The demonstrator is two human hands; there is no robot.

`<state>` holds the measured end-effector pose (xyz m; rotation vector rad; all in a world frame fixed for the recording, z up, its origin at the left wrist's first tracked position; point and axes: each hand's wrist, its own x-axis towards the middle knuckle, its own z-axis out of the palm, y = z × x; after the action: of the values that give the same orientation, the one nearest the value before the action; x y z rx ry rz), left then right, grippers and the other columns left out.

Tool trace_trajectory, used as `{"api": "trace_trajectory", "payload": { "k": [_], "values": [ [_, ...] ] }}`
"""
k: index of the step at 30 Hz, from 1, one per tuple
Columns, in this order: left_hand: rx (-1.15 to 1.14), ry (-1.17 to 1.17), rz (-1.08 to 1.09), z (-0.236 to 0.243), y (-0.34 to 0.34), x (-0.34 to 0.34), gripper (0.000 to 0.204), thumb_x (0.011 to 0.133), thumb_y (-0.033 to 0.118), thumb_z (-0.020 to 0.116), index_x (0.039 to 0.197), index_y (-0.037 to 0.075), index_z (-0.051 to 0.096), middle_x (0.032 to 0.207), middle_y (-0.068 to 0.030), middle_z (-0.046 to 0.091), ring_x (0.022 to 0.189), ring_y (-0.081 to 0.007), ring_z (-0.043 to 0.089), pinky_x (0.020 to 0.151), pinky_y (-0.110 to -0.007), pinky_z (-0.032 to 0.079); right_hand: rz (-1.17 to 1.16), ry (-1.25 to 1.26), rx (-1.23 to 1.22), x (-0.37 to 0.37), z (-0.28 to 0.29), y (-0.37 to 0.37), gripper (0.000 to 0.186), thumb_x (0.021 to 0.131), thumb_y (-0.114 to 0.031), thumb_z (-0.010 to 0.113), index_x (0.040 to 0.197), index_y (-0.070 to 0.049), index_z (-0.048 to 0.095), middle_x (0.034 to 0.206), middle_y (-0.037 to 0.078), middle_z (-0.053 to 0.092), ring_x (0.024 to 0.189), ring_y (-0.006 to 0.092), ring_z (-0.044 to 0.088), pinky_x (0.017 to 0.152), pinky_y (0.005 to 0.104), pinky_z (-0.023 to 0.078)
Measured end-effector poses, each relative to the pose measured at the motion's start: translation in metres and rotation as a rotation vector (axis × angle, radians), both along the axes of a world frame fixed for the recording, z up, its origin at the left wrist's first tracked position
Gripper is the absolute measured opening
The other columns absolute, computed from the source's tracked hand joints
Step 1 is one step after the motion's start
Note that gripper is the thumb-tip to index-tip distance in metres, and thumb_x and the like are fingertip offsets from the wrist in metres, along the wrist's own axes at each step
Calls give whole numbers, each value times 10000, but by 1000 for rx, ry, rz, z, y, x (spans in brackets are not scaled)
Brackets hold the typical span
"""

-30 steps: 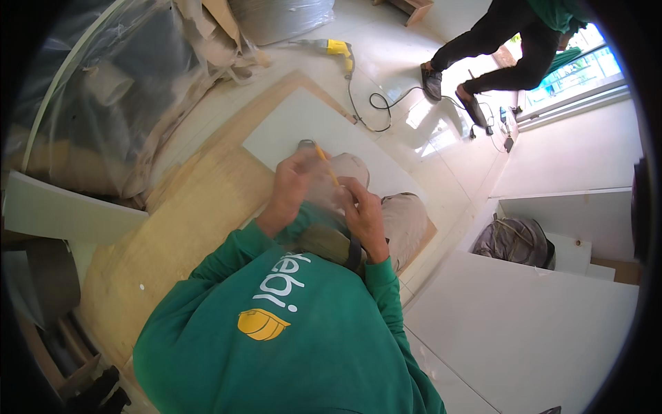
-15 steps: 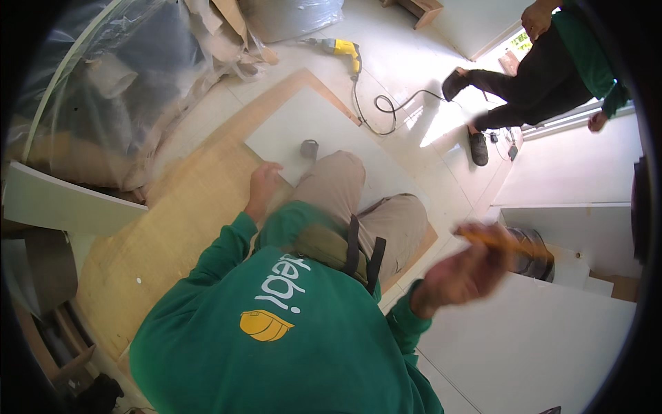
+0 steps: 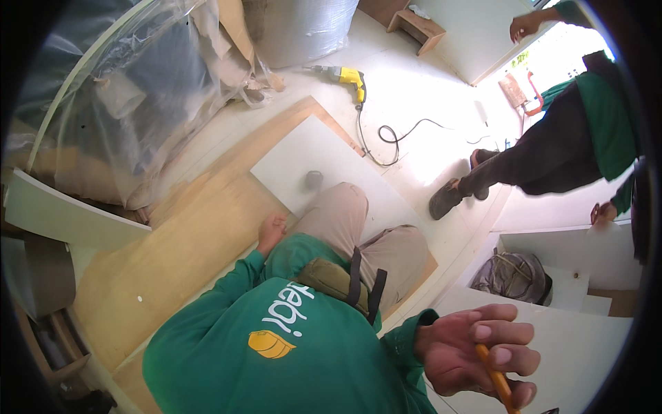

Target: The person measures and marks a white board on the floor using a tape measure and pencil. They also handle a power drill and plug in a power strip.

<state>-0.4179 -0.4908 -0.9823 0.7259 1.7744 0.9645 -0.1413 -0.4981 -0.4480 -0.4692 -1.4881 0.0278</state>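
Note:
An orange-yellow pencil [image 3: 495, 376] is gripped in my right hand [image 3: 476, 352], raised at the lower right with the palm turned up and the fingers curled round the stick. My left hand [image 3: 272, 232] rests with curled fingers beside the near left edge of a white board [image 3: 289, 159]; nothing shows in it. That board lies on a larger plywood sheet [image 3: 172, 228], partly under my knees. A small rounded grey object [image 3: 314, 181], too plain to name, sits on the board just beyond my left knee.
A yellow power drill [image 3: 350, 77] with a black cord lies on the tiled floor beyond the board. Plastic-wrapped material [image 3: 131, 124] stands at the left. Another person [image 3: 552, 148] stands at the far right. A dark bag [image 3: 512, 276] sits in a white cabinet.
My right hand has come down and nearer with the pencil. My left hand's fingers have drawn in from the board's edge. The other person has shifted their legs and arms.

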Motion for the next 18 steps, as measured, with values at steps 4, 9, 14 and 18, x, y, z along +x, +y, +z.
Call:
{"api": "trace_trajectory", "payload": {
  "k": [4,9,14,18],
  "values": [
    [-28,-72,1,-3,0,-1,261,986,102,542,1103,47,769,829,-86,729,645,-182,670,596,-358,523,67,-44,-18,-5,-1,6,262,1120,-270,574,1372,-258,507,1050,26,520,836,186,546,714,355,459],
    [8,95,-103,-19,1,-4,289,1008,128,526,1097,47,789,746,-98,703,642,-187,666,644,-381,529,100,-113,-49,-9,-5,9,325,1109,-269,595,1430,-268,546,1076,30,549,838,186,546,698,334,489],
    [31,146,-129,-39,-5,-11,347,1047,212,487,1115,53,788,703,-89,680,645,-203,669,672,-405,528,200,-10,-65,-26,4,8,346,1092,-229,626,1431,-227,557,1069,8,555,836,175,542,685,320,495],
    [-14,25,-101,-27,-7,-9,367,1055,251,477,1129,60,782,708,-92,682,640,-206,671,657,-415,527,381,58,-102,-34,11,10,267,1092,-210,589,1346,-129,591,984,30,579,832,177,586,732,336,536]
  ]
}}
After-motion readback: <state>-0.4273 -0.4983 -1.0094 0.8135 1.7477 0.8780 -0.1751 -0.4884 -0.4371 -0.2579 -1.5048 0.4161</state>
